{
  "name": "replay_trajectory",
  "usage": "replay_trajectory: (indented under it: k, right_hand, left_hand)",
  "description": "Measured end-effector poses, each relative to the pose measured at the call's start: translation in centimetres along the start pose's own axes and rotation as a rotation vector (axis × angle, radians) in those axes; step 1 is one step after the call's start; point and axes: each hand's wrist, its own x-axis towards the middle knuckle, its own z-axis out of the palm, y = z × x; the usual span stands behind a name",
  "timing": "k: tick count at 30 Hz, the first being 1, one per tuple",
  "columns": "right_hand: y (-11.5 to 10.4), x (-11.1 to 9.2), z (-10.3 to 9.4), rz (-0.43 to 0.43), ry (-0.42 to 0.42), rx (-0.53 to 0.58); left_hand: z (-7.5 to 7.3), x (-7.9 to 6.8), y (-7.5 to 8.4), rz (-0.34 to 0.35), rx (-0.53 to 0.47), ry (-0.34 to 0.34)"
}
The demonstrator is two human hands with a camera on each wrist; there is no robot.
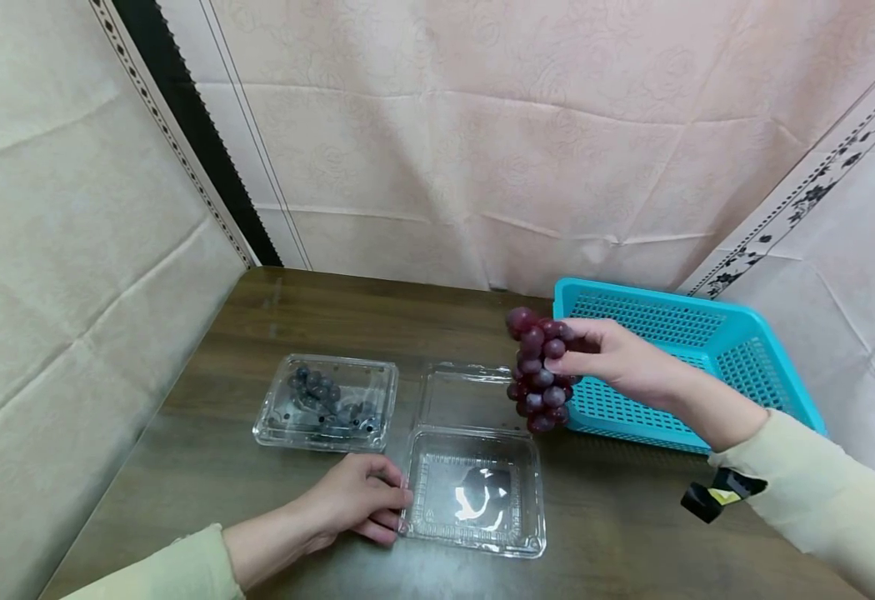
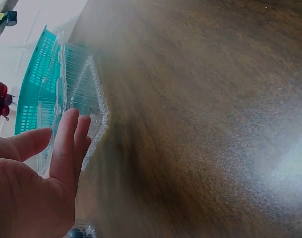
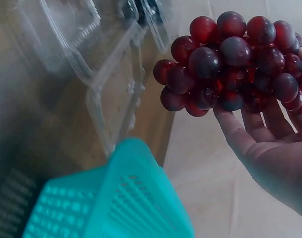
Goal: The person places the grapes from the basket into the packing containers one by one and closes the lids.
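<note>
My right hand holds a bunch of dark red grapes in the air, near the left end of a turquoise basket. The round fruits fill the upper part of the right wrist view, with fingers beneath them. On the table, a clear plastic box lies with its lid folded back away from me. At its left edge, my left hand pinches the rim. The left wrist view puts the thumb on one side of that rim and the fingers on the other.
A closed clear box with dark grapes inside stands left of the lidded one. The basket's perforated walls rise at the right, close to the folded-back lid. Pale patterned cloth hangs behind the brown wooden table.
</note>
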Motion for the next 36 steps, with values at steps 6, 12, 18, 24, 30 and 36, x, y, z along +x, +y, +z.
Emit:
replay_trajectory:
  k: [6,12,18,24,30,36]
  right_hand:
    - [0.6,0.5,2.1,0.003,-0.092,0.045]
    - [1.4,1.0,3.8,0.023,-0.164,0.041]
    - [2.2,1.4,5.2,0.027,-0.219,-0.025]
    - [2.9,1.9,6.4,0.003,-0.277,-0.093]
    - [3.0,1.9,7.9,-0.101,-0.262,-0.294]
    - [3.1,1.6,9.6,-0.223,-0.258,-0.53]
  left_hand:
    - [0.1,0.2,0.1,-0.003,0.002,0.002]
    - [0.1,0.3,0.1,-0.005,0.0,0.006]
    - [0.2,0.4,0.1,-0.008,-0.008,0.006]
    - [0.3,0.5,0.1,-0.008,-0.015,0.005]
    - [0.4,0.5,0.4,-0.023,-0.007,0.004]
    - [0.3,0.4,0.7,-0.034,-0.005,0.009]
